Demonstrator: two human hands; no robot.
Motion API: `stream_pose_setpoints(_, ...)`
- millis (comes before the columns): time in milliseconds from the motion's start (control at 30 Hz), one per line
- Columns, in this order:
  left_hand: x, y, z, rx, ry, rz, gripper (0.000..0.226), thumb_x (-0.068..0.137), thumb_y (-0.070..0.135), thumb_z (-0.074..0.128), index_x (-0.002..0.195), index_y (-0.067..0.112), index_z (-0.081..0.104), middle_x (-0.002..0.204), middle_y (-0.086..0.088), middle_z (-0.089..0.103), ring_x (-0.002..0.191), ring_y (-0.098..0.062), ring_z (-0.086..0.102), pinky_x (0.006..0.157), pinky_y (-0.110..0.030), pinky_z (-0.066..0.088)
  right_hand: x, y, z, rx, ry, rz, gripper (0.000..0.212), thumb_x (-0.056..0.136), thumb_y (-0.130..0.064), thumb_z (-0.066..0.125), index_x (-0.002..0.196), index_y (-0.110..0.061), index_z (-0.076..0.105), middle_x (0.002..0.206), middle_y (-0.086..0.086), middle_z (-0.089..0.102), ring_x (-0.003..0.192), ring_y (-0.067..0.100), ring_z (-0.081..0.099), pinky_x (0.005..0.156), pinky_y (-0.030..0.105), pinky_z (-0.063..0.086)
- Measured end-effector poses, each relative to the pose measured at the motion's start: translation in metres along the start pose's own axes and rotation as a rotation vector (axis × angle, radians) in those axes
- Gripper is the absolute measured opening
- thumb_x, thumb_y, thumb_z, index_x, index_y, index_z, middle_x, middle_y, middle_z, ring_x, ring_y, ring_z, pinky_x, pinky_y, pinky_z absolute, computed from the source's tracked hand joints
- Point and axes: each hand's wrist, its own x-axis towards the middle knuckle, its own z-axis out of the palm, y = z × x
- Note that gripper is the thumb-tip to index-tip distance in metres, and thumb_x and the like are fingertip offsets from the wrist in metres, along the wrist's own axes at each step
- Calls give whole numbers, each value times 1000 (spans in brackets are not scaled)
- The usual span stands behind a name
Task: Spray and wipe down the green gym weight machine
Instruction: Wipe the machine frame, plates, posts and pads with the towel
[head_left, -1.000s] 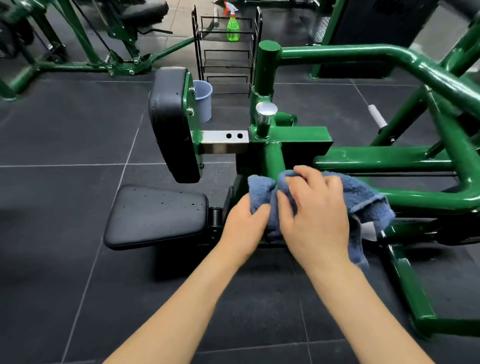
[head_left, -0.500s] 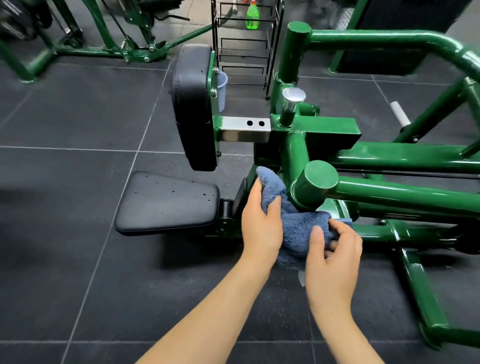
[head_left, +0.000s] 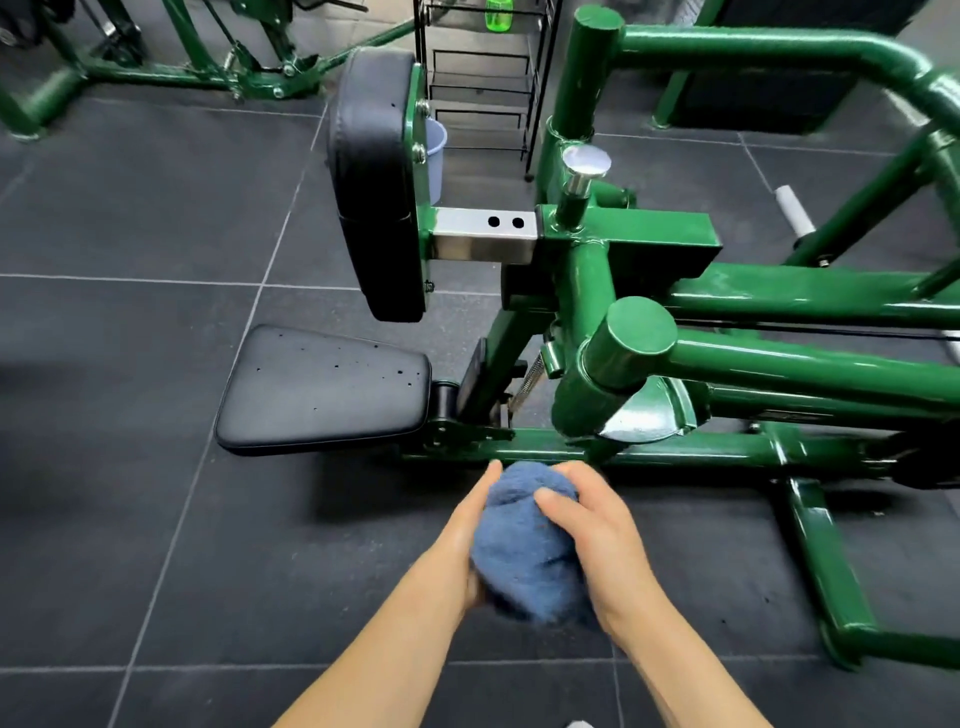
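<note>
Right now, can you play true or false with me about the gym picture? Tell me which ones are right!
1. Both hands hold the blue cloth. True: the left hand and right hand are wrapped around it.
2. The cloth is spread flat on the black seat. False: it is bunched in the hands, away from the seat.
3. A green spray bottle sits on the black wire rack behind the machine. True.
4. The back pad is red. False: it is black.
5. The silver bar beside the back pad has two holes. True.
6. The machine frame is yellow. False: it is green.
</note>
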Motion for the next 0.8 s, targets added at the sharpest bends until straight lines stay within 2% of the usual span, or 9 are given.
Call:
stream_pose_setpoints(100, -9, 4, -5, -125, -121, 63, 64, 88, 62, 44, 84, 8, 78, 86, -17, 71, 75, -28, 70, 70, -36, 53, 5, -11, 7, 302, -106, 117, 2, 66, -14, 54, 66, -14, 56, 66, 3, 55, 65, 16, 52, 61, 28, 41)
stream_pose_setpoints(167, -18, 6, -7, -156, -179, 98, 65, 87, 62, 47, 103, 5, 74, 109, -22, 68, 95, -33, 67, 91, -44, 49, 11, -18, 4, 516, -80, 242, 13, 68, -15, 53, 79, -10, 58, 74, 10, 57, 71, 23, 54, 67, 33, 43)
stream_pose_setpoints(233, -26, 10, -3, -128, -169, 155, 59, 86, 50, 55, 119, 3, 66, 120, -23, 64, 106, -35, 63, 97, -46, 46, 17, -18, 1, 570, -3, 282, 11, 77, -14, 47, 83, -8, 55, 77, 12, 55, 70, 25, 53, 66, 33, 42)
stream_pose_setpoints(333, -27, 26, 6, -55, 35, 386, 46, 82, 25, 67, 123, 5, 63, 114, -21, 67, 99, -32, 66, 85, -41, 54, 21, -8, -4, 222, 226, 124, 8, 80, -18, 57, 77, -11, 61, 85, 9, 60, 79, 24, 54, 73, 39, 44)
stream_pose_setpoints(400, -34, 41, 18, 9, 200, 624, 28, 89, 22, 67, 116, 15, 66, 112, -11, 70, 99, -24, 68, 85, -38, 55, 16, -1, -13, 16, 408, 39, 10, 93, -16, 55, 88, -14, 63, 89, 4, 65, 79, 20, 59, 78, 40, 49)
stream_pose_setpoints(500, -44, 57, 51, 233, 490, 988, 17, 89, 41, 63, 104, 36, 60, 103, 14, 68, 94, -2, 65, 81, -24, 53, 11, 8, -27, -92, 573, 7, 11, 97, -12, 51, 92, -19, 58, 87, 4, 64, 70, 19, 59, 72, 27, 49)
stream_pose_setpoints(567, -33, 52, 75, 454, 573, 1121, 32, 86, 58, 55, 109, 36, 56, 105, 13, 65, 97, -6, 63, 82, -28, 52, 15, 13, -29, -123, 612, -26, 16, 94, -4, 52, 94, -19, 57, 88, 3, 62, 72, 18, 58, 63, 14, 44)
stream_pose_setpoints(667, -3, 32, 92, 755, 602, 1071, 40, 91, 59, 43, 114, 28, 54, 106, 7, 61, 100, -17, 58, 84, -37, 48, 24, 14, -30, -170, 679, -33, 29, 90, 9, 45, 100, -14, 57, 89, -5, 59, 79, 10, 56, 59, 7, 39)
stream_pose_setpoints(800, 33, 25, 64, 913, 548, 870, 31, 98, 47, 38, 109, 22, 51, 102, -1, 62, 95, -24, 60, 81, -41, 50, 27, 17, -34, -199, 729, 12, 34, 87, 10, 43, 105, -15, 56, 102, 0, 58, 90, 15, 53, 73, 22, 35)
